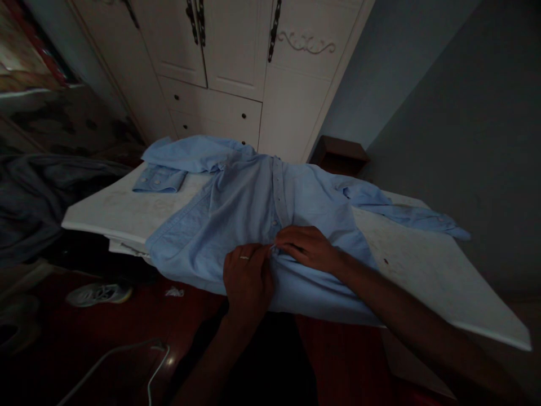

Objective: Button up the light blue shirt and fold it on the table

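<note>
A light blue button-up shirt [249,208] lies spread front-up on a white board [122,211], sleeves stretched out to both sides. My left hand [247,279], a ring on one finger, pinches the shirt's button strip near the lower hem. My right hand [308,248] meets it from the right, fingers closed on the same strip. Both hands touch at the placket, and the fingertips are partly hidden in the cloth.
A white wardrobe with drawers [236,73] stands behind the board. A dark wooden stand [340,155] sits at the back right by a grey wall. Dark cloth [46,192] lies at left. A shoe [99,293] and a white cable [127,361] are on the red floor.
</note>
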Demonstrator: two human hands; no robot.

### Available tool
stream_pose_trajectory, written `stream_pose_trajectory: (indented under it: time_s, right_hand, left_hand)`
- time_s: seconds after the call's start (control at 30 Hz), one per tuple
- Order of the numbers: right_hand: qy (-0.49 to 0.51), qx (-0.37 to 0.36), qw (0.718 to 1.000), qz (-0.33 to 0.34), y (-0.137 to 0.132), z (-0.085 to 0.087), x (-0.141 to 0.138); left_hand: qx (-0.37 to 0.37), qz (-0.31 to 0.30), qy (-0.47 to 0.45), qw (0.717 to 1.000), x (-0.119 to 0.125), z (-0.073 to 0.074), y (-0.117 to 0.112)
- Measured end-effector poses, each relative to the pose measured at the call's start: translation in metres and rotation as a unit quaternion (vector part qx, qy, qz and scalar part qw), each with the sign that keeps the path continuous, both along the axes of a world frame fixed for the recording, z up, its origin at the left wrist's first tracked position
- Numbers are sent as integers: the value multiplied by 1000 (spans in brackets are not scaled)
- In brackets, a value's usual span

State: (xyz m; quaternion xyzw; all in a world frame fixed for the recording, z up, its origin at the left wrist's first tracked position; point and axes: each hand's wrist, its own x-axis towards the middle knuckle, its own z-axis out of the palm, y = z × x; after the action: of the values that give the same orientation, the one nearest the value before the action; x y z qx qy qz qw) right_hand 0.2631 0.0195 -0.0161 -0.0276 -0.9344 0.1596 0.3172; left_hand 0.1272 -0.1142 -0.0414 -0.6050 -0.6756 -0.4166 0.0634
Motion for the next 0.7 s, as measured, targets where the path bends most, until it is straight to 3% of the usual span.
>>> stream_pose_trajectory:
  time_s: [0.17,0.23,0.3,0.4,0.47,0.7]
  right_hand:
    - [92,-33,994,-51,-2,14,5]
    - [83,-98,991,-34,-3,19,6]
    - [1,-205,979,12,-4,21,6]
    - [-123,-392,911,25,-5,21,5]
    - [-147,-482,864,5,-5,20,4]
    - [-173,-623,762,-9,-5,22,0]
  left_hand:
    - [50,33,-2,998,4,-5,0]
    - [68,52,-13,996,5,-5,1]
    - [81,63,-26,994,7,-5,2]
    - [97,69,-47,992,9,-3,2]
    - [101,74,-57,991,11,-2,2]
    - [89,82,-59,991,14,-3,2]
